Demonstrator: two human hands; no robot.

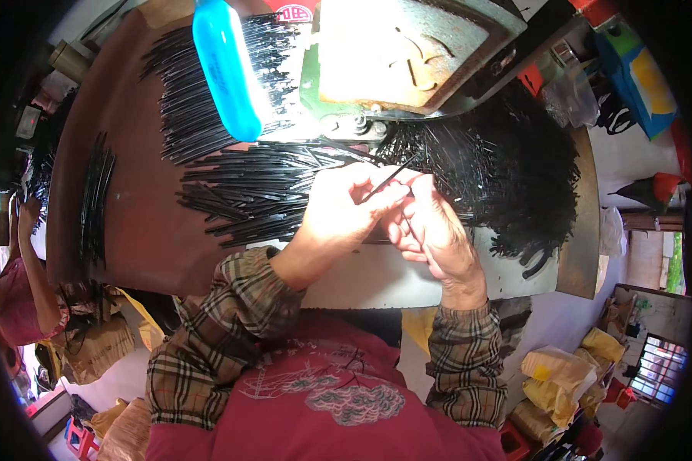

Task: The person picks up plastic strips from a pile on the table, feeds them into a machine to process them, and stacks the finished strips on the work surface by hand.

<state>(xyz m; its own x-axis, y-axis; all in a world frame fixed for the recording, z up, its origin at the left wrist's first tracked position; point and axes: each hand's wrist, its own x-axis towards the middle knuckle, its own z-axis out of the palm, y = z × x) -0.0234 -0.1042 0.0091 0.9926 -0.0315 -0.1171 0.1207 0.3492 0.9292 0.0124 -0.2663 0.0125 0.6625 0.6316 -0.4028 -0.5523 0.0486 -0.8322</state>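
Both my hands are close together in the bright light at the front of the bench. My left hand (338,207) is closed, with a thin black strip (392,175) pinched between thumb and fingers. Beside it, my right hand (442,234) is also closed, its fingers curled round a second thin black strip (410,223) that partly shows across the palm. Left of my hands lies a loose row of black strips (238,180). To the right spreads a large heap of black pieces (530,169), with ends pointing many ways.
A machine with a worn metal plate (384,65) stands just beyond my hands. A blue lamp (221,73) hangs over more black strips (188,107). A small bundle (96,200) lies at the left on the brown bench cover (138,223). Another person's arm (34,269) shows far left; sacks (557,376) stand lower right.
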